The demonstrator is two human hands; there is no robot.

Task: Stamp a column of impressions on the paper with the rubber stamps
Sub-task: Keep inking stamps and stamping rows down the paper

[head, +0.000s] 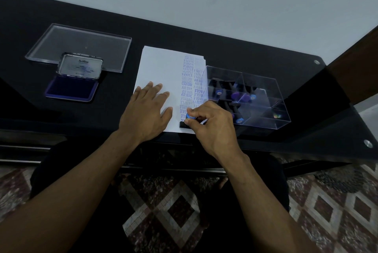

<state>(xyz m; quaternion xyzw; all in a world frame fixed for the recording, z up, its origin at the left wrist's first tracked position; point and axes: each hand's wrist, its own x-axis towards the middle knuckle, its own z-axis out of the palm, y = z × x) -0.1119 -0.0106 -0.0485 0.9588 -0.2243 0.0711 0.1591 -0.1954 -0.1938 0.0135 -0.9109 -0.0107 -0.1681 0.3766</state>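
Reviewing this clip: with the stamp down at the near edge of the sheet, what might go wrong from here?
1. The stamp, pinched by the right hand, sits at the near edge of the paper; part of the print may miss the sheet.
2. The left hand lies flat beside the printed column; sliding right could smear ink.
3. The clear stamp box is near the right hand and could get knocked.

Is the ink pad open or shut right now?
Open. The ink pad lies left of the paper with its lid swung up and back, leaving the dark blue pad surface bare.
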